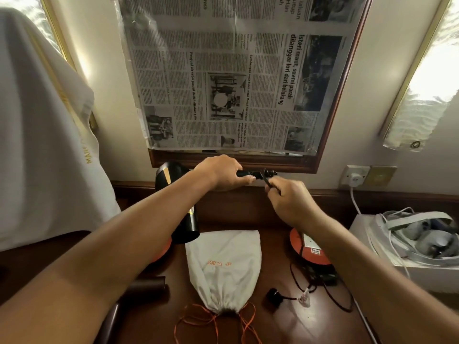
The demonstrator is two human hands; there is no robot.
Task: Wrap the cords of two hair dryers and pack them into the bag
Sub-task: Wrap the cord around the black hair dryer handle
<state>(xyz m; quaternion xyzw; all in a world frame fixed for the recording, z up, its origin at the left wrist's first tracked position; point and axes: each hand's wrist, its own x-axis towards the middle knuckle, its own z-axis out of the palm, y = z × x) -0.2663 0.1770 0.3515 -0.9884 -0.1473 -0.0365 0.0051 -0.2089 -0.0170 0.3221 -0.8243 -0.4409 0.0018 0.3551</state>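
Note:
My left hand (221,173) grips the handle of a black hair dryer (173,194), held up above the desk with its barrel pointing down toward me. My right hand (289,198) pinches the black cord (265,175) just beyond the handle's end. A white drawstring bag (224,264) with orange lettering lies flat on the wooden desk (285,321), its gathered mouth and orange strings (211,321) nearest me. A second hair dryer (310,249), orange and black, lies to the right of the bag, partly hidden by my right forearm. Its black cord and plug (273,295) trail loose on the desk.
A white box (372,244) holding a headset and cables stands at the right. Behind it, a white plug sits in a wall socket (354,178). A newspaper-covered mirror (236,78) hangs on the wall ahead. White cloth (44,135) hangs at the left. A dark cylinder (149,286) lies near the left edge.

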